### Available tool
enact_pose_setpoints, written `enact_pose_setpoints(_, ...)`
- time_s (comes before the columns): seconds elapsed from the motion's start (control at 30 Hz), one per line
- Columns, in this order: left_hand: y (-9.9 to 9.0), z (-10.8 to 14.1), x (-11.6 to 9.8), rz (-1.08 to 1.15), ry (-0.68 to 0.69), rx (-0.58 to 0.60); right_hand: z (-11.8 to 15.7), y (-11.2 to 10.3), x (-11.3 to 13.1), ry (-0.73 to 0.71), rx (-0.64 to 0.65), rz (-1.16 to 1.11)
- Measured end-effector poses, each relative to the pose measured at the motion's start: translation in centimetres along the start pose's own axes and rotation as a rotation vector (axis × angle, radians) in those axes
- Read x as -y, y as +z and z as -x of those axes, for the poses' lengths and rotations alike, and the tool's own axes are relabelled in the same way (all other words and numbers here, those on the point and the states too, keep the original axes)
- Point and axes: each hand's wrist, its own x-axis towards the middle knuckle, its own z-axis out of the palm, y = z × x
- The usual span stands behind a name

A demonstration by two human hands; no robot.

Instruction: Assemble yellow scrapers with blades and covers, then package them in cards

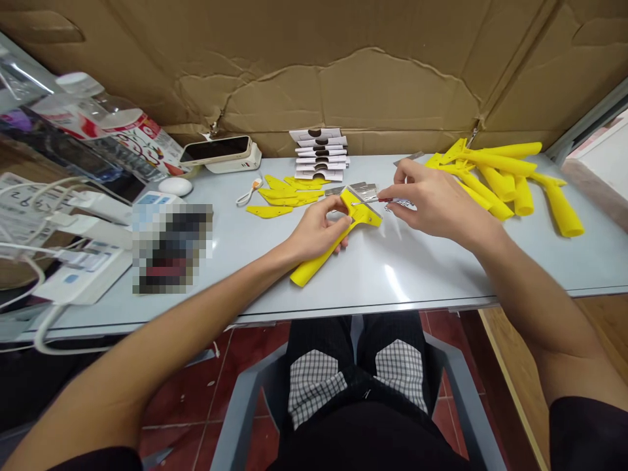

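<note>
Clock faces taken from the held yellow scraper [318, 260], mid-table. Bottle [142, 140] at 10: red-and-white label, large lettering, not legible. White box [22, 196] at 9 to 10: dark characters, can't read surely. Power strip [91, 275], 9: blue stickers, too small to read; plugs and white cables on it. Pixelated patch just beside it, contents hidden. Phone [216, 150], 10 to 11, screen dark.

Table [417, 275]: pale, glossy, light reflections. Cardboard [343, 85] behind at 12, creased, torn outline. Red tile floor [186, 399] at 7, grey chair [238, 418] at 6 to 7.

Left hand [318, 230]: gripping scraper at its neck, handle end toward 7, head toward 1. Right hand [432, 199]: thumb and fingertips pinching a slim red-and-silver tool [385, 199], its rod reaching the scraper head; exact contact unclear.

Yellow flat pieces [277, 196] at 10 to 11, notched white sleeves [321, 154] at 12, metal blades [366, 190] at 1, piled yellow handles [495, 176] at 2.
</note>
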Motion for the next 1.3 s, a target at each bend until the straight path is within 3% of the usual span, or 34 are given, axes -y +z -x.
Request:
enact_pose_setpoints(0.17,-0.1,-0.1,0.3,0.015,0.011,0.007,0.2,0.1,-0.1,-0.053,-0.035,-0.059)
enact_pose_setpoints(0.4,0.0,-0.4,0.7,0.016,0.015,0.004,0.0,0.2,0.0,-0.157,-0.180,-0.278)
enact_pose_setpoints(0.7,-0.1,-0.3,0.8,0.010,0.033,0.011,-0.5,0.7,1.0,-0.283,-0.293,-0.310)
enact_pose_setpoints(0.87,-0.2,-0.4,1.0,0.015,0.033,0.020,-0.5,0.4,0.8,-0.264,-0.325,-0.335)
enact_pose_setpoints(1.07,-0.2,-0.4,0.9,0.007,0.049,0.024,-0.3,0.1,0.8,-0.129,-0.292,-0.323)
enact_pose_setpoints(1.2,-0.1,-0.3,0.7,0.010,0.027,0.015,-0.2,-0.4,1.2,-0.032,-0.168,-0.294)
enact_pose_setpoints(1.3,-0.1,-0.3,0.7,0.020,0.020,0.015,-0.1,-0.9,1.4,-0.057,-0.112,-0.311)
